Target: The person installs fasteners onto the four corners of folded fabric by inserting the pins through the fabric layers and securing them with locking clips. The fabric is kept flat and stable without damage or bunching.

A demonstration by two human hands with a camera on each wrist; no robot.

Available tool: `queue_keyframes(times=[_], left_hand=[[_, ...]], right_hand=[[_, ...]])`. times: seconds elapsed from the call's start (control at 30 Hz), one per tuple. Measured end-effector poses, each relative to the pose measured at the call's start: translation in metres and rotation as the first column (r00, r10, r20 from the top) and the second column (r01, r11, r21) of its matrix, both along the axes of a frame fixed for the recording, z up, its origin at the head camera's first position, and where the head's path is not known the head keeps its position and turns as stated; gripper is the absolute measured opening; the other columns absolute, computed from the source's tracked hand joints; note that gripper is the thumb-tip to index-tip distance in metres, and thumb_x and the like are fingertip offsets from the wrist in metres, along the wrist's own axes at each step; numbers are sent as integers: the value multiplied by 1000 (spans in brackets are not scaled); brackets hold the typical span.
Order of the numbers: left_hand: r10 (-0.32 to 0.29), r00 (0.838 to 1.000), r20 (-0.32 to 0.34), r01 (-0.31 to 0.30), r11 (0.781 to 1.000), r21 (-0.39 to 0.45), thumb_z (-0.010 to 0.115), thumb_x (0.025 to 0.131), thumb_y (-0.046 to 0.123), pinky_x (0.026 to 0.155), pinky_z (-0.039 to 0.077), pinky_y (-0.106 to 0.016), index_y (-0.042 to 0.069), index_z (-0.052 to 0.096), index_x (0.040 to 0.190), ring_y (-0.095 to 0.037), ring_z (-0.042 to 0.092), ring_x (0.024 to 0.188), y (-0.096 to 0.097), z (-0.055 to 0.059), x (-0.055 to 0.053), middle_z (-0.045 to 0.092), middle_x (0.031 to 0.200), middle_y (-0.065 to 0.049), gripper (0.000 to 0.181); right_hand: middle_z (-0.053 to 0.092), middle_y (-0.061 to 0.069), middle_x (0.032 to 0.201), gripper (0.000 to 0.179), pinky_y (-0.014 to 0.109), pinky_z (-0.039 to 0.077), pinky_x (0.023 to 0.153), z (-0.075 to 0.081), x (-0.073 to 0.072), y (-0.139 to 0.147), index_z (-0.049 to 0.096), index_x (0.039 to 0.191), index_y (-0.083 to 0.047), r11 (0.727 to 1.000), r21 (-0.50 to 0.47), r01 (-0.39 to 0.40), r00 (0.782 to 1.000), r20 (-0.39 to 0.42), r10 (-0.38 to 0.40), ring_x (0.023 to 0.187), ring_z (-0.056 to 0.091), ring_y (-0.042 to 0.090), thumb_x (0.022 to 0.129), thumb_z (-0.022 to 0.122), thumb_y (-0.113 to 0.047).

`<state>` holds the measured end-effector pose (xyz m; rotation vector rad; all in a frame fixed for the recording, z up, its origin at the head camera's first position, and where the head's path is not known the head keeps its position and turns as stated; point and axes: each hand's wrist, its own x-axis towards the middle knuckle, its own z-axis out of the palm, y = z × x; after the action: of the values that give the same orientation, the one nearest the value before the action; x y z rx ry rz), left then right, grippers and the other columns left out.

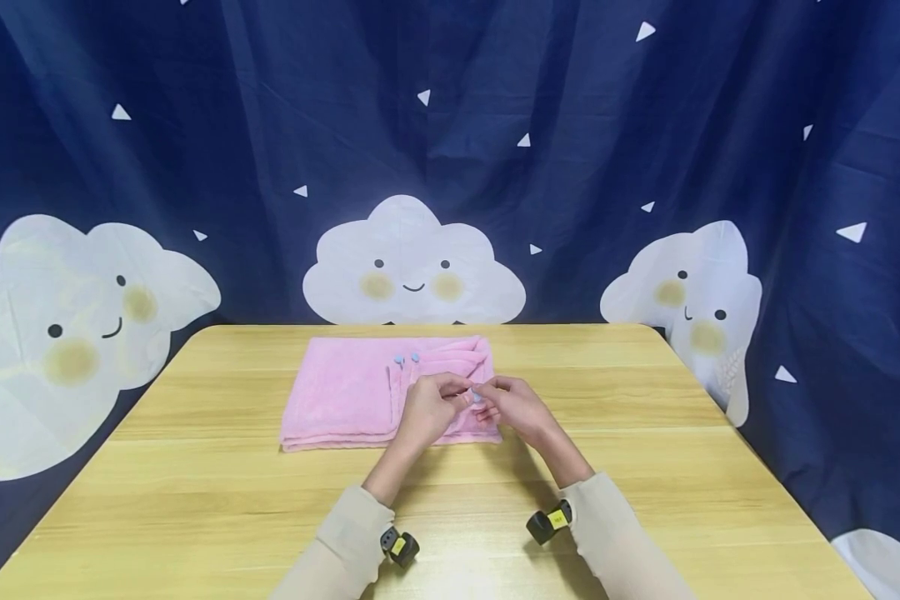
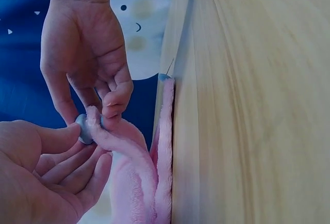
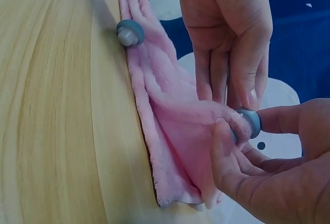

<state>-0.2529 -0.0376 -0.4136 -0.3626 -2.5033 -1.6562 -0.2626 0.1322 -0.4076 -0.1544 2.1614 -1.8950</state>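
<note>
A folded pink plush blanket (image 1: 345,392) lies on the table, its right part bunched under both hands. Between the hands, a rounded blue-grey fastener (image 3: 251,121) sits at a raised corner of the blanket. My left hand (image 1: 431,408) pinches the fastener with thumb and fingertips. From the other side, my right hand (image 1: 523,408) pinches the fastener and the plush corner between thumb and index finger. In the left wrist view, a blue fastener piece (image 2: 165,77) with a thin pin is at the blanket's edge. A blue-grey piece with a pale knob (image 3: 130,33) shows in the right wrist view.
Two small blue pieces (image 1: 407,358) are on the blanket just beyond the left hand. The wooden table (image 1: 195,500) extends around the blanket, and a dark blue curtain (image 1: 450,167) with white clouds hangs behind it.
</note>
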Motion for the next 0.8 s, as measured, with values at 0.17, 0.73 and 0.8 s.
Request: queue_keyframes(times=[0.17, 0.73, 0.8], left_hand=[[-7, 999, 48, 10, 998, -63, 78, 85, 7, 76, 60, -34, 4, 76, 105, -24, 75, 87, 0, 0, 1, 78, 101, -14, 21], [34, 999, 26, -30, 989, -143, 74, 85, 4, 57, 47, -24, 7, 80, 84, -8, 57, 60, -1, -6, 0, 76, 77, -4, 6], [31, 999, 11, -29, 989, -144, 74, 85, 4, 57, 46, -24, 8, 79, 82, -8, 56, 60, -1, -6, 1, 76, 77, -4, 7]], right_hand=[[65, 7, 86, 27, 30, 55, 74, 1, -1, 0, 60, 108, 8, 1000, -17, 14, 1000, -1, -14, 75, 65, 15, 103, 56, -18], [68, 12, 93, 29, 31, 56, 78, 2, 1, -1, 58, 112, 11, 1000, 2, -24, 1000, 5, 24, 78, 64, 15, 106, 50, -17], [68, 12, 92, 30, 31, 56, 79, 2, 0, -1, 58, 113, 11, 1000, 4, -23, 1000, 3, 23, 78, 65, 15, 106, 49, -17]])
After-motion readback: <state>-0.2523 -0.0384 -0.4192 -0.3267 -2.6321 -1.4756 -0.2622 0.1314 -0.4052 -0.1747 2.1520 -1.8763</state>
